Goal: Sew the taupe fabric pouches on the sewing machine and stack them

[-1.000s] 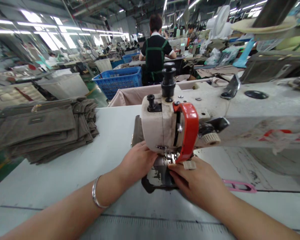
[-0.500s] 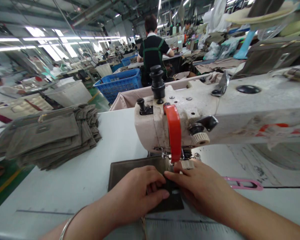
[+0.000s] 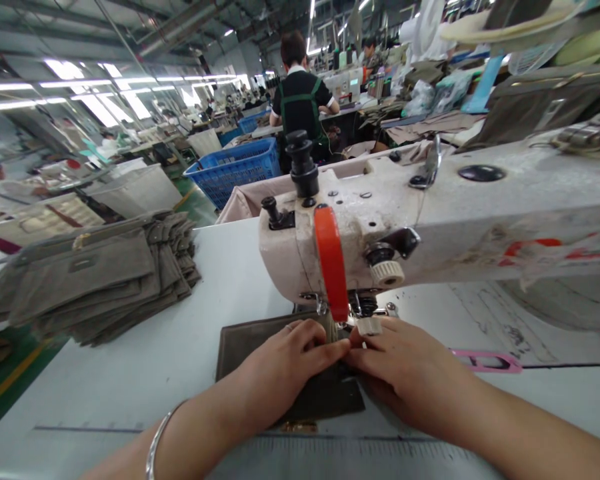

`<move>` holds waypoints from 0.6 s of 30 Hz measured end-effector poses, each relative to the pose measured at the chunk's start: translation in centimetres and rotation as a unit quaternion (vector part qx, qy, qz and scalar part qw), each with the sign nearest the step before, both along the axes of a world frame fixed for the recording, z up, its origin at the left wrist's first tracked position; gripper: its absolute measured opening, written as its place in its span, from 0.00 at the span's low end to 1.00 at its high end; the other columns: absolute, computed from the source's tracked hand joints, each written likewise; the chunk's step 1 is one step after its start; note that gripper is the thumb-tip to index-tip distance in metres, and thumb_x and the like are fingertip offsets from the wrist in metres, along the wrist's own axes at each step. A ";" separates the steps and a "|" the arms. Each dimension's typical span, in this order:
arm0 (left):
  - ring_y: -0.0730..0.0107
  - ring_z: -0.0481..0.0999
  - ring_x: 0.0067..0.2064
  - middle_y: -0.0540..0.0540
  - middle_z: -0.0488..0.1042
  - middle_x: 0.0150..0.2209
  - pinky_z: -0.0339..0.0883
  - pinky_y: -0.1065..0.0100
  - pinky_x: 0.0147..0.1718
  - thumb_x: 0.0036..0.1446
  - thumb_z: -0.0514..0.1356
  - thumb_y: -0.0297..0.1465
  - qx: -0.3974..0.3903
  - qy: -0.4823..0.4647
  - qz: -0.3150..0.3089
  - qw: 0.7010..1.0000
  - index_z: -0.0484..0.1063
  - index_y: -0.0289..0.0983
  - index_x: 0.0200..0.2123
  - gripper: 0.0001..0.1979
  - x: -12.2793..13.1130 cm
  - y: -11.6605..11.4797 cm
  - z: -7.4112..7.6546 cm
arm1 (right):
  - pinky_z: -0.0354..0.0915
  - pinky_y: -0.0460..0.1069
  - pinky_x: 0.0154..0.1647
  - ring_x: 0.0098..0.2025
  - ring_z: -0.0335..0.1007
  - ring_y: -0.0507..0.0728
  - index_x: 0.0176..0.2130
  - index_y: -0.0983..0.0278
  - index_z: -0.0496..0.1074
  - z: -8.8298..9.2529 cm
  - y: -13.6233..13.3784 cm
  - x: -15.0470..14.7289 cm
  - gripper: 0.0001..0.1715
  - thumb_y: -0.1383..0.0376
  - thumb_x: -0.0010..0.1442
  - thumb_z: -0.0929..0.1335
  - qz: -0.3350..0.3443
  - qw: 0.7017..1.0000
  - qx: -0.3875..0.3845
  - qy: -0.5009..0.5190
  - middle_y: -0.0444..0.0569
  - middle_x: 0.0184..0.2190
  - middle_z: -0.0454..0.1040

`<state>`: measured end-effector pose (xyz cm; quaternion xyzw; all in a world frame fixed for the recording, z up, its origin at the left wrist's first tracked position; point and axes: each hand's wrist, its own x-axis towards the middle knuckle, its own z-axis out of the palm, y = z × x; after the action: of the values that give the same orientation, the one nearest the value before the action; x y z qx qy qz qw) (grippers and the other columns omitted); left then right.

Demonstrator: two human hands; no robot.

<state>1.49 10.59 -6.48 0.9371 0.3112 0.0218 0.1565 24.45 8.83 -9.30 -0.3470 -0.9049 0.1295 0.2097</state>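
A dark olive fabric piece (image 3: 253,343) lies flat on the table under the head of a white sewing machine (image 3: 285,260). On top of it, my left hand (image 3: 293,363) has its fingers curled and its thumb reaching toward the needle area, closed on the fabric. My right hand (image 3: 405,367) is at the piece's right side, its fingertips pressed together on the cloth right beside the presser foot. Both sets of fingertips nearly meet there and hide the exact grip. An orange guard (image 3: 331,263) hangs in front of the needle, which I cannot make out.
A stack of olive fabric pieces (image 3: 95,273) sits at the table's left. A pink-handled tool (image 3: 487,361) lies right of my right hand. Ruler markings (image 3: 360,450) run along the front. Beyond stand a blue basket (image 3: 235,167) and a person (image 3: 300,100) with their back to me.
My left hand has shifted forward and right, its thumb now close to my right fingertips. A brass-coloured strip at the fabric's near edge now shows. The view has shifted slightly.
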 end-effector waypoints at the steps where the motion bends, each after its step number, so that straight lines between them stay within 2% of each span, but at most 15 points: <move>1: 0.66 0.70 0.44 0.44 0.68 0.45 0.69 0.64 0.45 0.64 0.53 0.23 0.004 -0.005 0.001 1.000 0.62 0.40 0.58 0.20 0.1 0.0 0.0 | 0.66 0.57 0.46 0.43 0.69 0.59 0.47 0.62 0.73 0.0 0.0 0.0 0.18 0.73 0.57 0.65 0.006 1.000 0.005 -0.002 0.49 0.40 0.75; 5: 0.66 0.70 0.42 0.45 0.68 0.43 0.68 0.65 0.43 0.64 0.54 0.25 0.021 -0.004 -0.004 1.000 0.69 0.38 0.47 0.10 0.4 -0.2 -0.2 | 0.66 0.57 0.45 0.42 0.69 0.59 0.41 0.60 0.74 0.2 0.1 -0.1 0.14 0.72 0.56 0.66 0.018 1.000 0.001 -0.024 0.48 0.40 0.74; 7: 0.68 0.70 0.39 0.47 0.68 0.41 0.68 0.67 0.40 0.64 0.54 0.26 0.015 0.004 0.005 1.000 0.70 0.38 0.41 0.06 0.6 -0.1 0.0 | 0.66 0.57 0.45 0.42 0.69 0.59 0.41 0.60 0.73 0.3 0.0 -0.2 0.13 0.72 0.56 0.66 0.017 0.999 -0.010 -0.026 0.48 0.41 0.74; 10: 0.71 0.72 0.36 0.48 0.71 0.37 0.68 0.71 0.35 0.67 0.51 0.29 -0.022 -0.018 0.069 0.997 0.70 0.37 0.36 0.09 0.7 0.2 0.7 | 0.65 0.57 0.47 0.44 0.68 0.59 0.50 0.62 0.70 0.3 -0.1 -0.5 0.20 0.73 0.58 0.64 0.002 1.000 -0.022 -0.015 0.49 0.42 0.73; 12: 0.71 0.74 0.37 0.48 0.73 0.38 0.70 0.71 0.35 0.68 0.48 0.29 -0.014 -0.050 0.100 0.994 0.70 0.37 0.38 0.11 0.4 0.4 1.1 | 0.65 0.58 0.47 0.44 0.67 0.60 0.50 0.62 0.71 0.2 -0.1 -0.7 0.19 0.72 0.59 0.64 -0.002 1.000 -0.020 -0.015 0.50 0.42 0.73; 15: 0.67 0.75 0.43 0.46 0.74 0.46 0.71 0.67 0.42 0.68 0.48 0.28 0.052 -0.067 0.064 0.994 0.70 0.38 0.43 0.11 0.2 0.4 1.5 | 0.63 0.59 0.48 0.45 0.67 0.61 0.42 0.61 0.74 0.1 -0.1 -1.1 0.12 0.70 0.59 0.64 0.011 0.999 -0.035 -0.029 0.50 0.41 0.73; 18: 0.65 0.73 0.50 0.46 0.72 0.51 0.69 0.64 0.50 0.67 0.50 0.27 0.069 -0.039 -0.004 0.997 0.69 0.38 0.44 0.09 0.5 -0.2 1.3 | 0.61 0.60 0.49 0.46 0.67 0.62 0.40 0.61 0.74 0.2 -0.2 -1.1 0.11 0.69 0.57 0.66 0.017 0.997 -0.068 -0.032 0.49 0.41 0.73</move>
<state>2.01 10.43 -5.14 0.9453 0.2991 0.0789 0.1037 23.35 8.67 -9.11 -0.3490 -0.9061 0.1831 0.1539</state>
